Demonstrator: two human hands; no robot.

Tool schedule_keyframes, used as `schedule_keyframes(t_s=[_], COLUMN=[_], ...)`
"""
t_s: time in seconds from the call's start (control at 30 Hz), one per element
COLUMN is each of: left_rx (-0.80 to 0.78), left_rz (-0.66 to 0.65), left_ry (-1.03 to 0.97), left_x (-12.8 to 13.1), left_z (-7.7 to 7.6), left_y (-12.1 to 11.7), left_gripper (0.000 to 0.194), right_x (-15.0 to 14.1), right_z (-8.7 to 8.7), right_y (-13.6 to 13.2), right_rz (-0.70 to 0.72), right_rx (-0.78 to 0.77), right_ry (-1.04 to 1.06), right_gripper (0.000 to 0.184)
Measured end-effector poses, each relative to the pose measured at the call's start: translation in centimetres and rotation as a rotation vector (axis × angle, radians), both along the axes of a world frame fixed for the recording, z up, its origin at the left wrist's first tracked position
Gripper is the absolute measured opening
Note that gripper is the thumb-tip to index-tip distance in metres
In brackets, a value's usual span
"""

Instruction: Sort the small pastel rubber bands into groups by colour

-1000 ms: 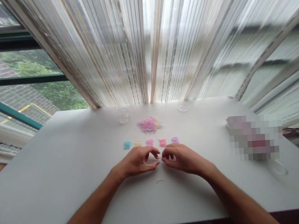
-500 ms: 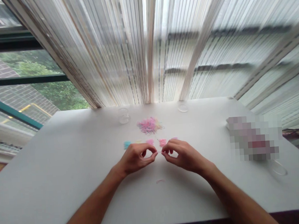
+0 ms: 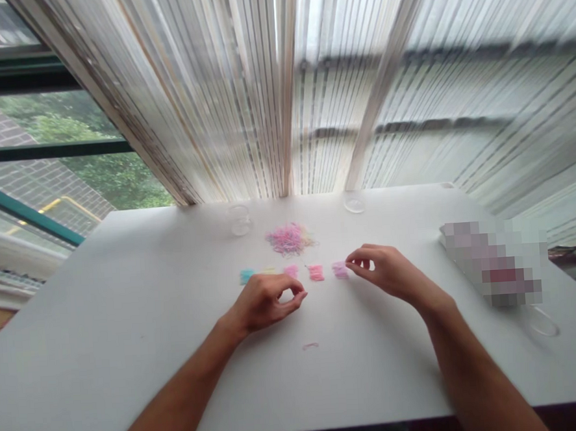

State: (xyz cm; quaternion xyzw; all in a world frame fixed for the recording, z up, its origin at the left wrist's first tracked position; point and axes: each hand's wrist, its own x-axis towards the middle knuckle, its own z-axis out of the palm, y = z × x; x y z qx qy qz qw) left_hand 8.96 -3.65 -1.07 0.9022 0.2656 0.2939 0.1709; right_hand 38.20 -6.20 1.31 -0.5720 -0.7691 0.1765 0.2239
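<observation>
My left hand [image 3: 267, 304] hovers over the table just in front of the sorted bands, thumb and finger pinched together. Whatever is in that pinch is too small to make out. My right hand [image 3: 384, 271] is also pinched, its fingertips at the right edge of a lilac bunch of small elastic bands [image 3: 340, 269]; they hide what they grip. Left of it lie a coral bunch [image 3: 316, 273], a pink bunch [image 3: 291, 270], a pale yellow bunch [image 3: 268, 270] and a teal bunch [image 3: 247, 276], some partly behind my left hand. Behind them is a mixed pastel heap of bands [image 3: 290, 239].
A clear round container [image 3: 240, 220] and a clear lid [image 3: 354, 203] stand near the back edge. One loose pink band [image 3: 310, 346] lies in front of my hands. At the right is a blurred-out pouch [image 3: 486, 262] with a strap loop [image 3: 543, 322]. Curtains [image 3: 242, 101] hang behind the white table [image 3: 129, 329].
My right hand has moved right and away from my left hand, over to the lilac bunch. The thin strand between my fingertips no longer shows there. My left hand has stayed nearly still.
</observation>
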Motion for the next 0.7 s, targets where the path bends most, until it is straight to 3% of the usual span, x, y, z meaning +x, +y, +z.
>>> schedule_keyframes(t_s=[0.17,0.7], left_rx=[0.023,0.003], left_rz=[-0.003,-0.018], left_ry=[0.026,0.069], left_x=[0.01,-0.03], left_z=[-0.09,-0.26], left_y=[0.07,0.18], left_gripper=[0.021,0.026], right_x=[0.45,0.02], right_z=[-0.05,-0.93], right_y=[0.29,0.40], right_rz=[-0.057,-0.004], right_rx=[-0.045,-0.045], right_ry=[-0.048,-0.108], right_gripper=[0.018,0.021])
